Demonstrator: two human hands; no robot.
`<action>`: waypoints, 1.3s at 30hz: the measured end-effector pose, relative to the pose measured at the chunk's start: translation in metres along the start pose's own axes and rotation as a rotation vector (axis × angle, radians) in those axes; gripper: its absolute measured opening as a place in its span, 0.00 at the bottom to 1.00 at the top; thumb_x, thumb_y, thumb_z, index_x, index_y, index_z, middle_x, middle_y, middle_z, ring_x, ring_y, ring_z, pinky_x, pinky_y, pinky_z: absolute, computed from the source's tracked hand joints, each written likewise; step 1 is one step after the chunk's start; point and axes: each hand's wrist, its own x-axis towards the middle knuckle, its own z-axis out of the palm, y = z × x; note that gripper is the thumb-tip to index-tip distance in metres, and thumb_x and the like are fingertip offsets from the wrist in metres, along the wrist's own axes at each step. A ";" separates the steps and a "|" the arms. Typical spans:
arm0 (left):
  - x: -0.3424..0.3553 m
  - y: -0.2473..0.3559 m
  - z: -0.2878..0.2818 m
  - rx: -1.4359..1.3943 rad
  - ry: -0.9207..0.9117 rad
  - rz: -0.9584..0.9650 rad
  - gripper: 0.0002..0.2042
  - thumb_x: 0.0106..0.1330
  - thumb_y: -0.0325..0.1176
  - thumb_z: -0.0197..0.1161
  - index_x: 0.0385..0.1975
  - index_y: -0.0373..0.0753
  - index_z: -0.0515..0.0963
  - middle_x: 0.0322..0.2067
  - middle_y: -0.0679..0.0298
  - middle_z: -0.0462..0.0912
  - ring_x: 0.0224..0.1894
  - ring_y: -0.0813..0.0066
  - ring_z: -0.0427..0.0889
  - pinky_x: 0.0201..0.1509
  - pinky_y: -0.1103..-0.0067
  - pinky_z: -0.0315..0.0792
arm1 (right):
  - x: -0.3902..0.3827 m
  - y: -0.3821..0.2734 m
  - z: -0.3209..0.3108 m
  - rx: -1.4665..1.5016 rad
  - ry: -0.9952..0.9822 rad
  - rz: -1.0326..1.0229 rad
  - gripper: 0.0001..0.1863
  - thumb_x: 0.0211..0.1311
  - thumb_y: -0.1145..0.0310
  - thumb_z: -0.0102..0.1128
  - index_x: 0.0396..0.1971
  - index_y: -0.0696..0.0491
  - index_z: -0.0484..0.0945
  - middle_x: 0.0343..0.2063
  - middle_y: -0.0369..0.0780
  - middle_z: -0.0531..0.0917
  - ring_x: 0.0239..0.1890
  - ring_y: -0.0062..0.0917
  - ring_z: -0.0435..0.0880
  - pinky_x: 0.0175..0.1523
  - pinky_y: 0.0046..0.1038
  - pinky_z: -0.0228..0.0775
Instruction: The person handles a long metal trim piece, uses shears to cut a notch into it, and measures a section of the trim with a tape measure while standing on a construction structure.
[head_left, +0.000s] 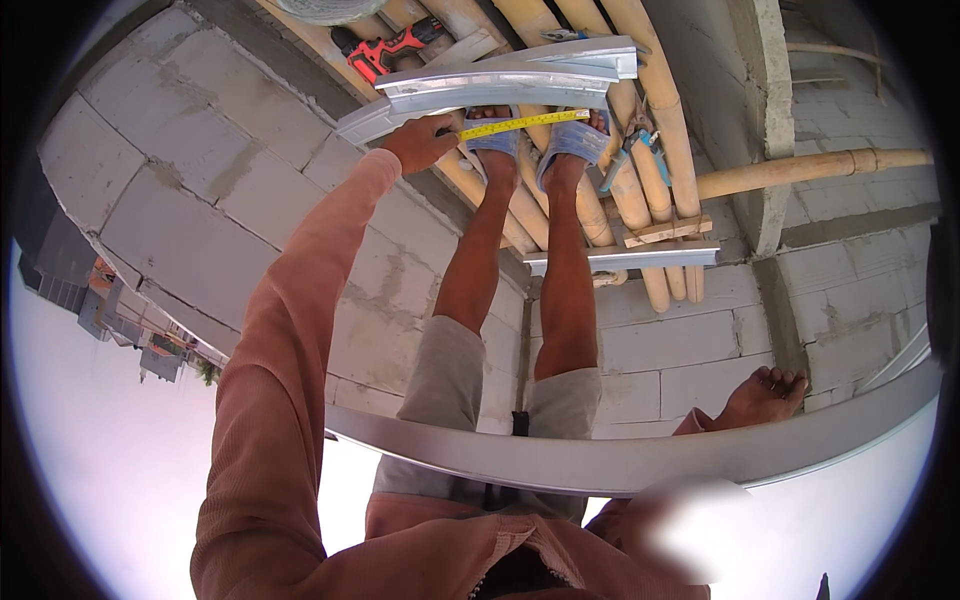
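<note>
If our left hand [420, 144] loosens its pinch, the tape [525, 123] could drop between poles [662, 90]; right hand [762, 400] curled, hold unclear.

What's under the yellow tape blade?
Blue sandals and bamboo poles show beneath the yellow tape blade; the parts directly behind it are covered. Can't tell whether it touches them.
</note>
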 end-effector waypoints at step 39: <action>0.033 0.069 -0.005 0.184 0.191 0.201 0.17 0.65 0.46 0.56 0.46 0.43 0.81 0.47 0.52 0.84 0.50 0.51 0.82 0.56 0.64 0.74 | -0.149 -0.194 0.080 -1.199 0.632 -1.643 0.16 0.76 0.64 0.44 0.47 0.60 0.78 0.43 0.46 0.79 0.50 0.40 0.77 0.55 0.40 0.71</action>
